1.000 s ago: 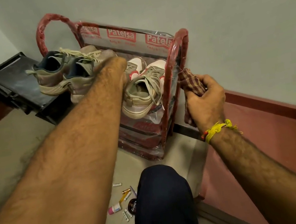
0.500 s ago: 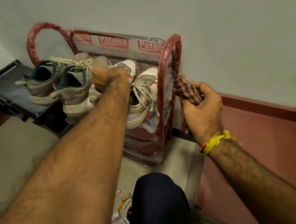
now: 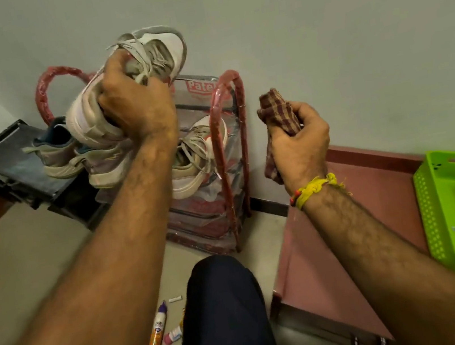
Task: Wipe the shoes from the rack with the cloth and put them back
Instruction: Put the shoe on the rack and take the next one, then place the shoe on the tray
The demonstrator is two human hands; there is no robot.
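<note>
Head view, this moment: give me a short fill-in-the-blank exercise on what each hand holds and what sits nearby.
1. The left hand grips a white ____, lifted above the shoe rack.
2. The right hand holds a checked ____.
3. The green basket holds a black ____.
4. A sneaker on the rack's top shelf lies beside its red ____.

Missing words: sneaker; cloth; remote control; side frame
</note>
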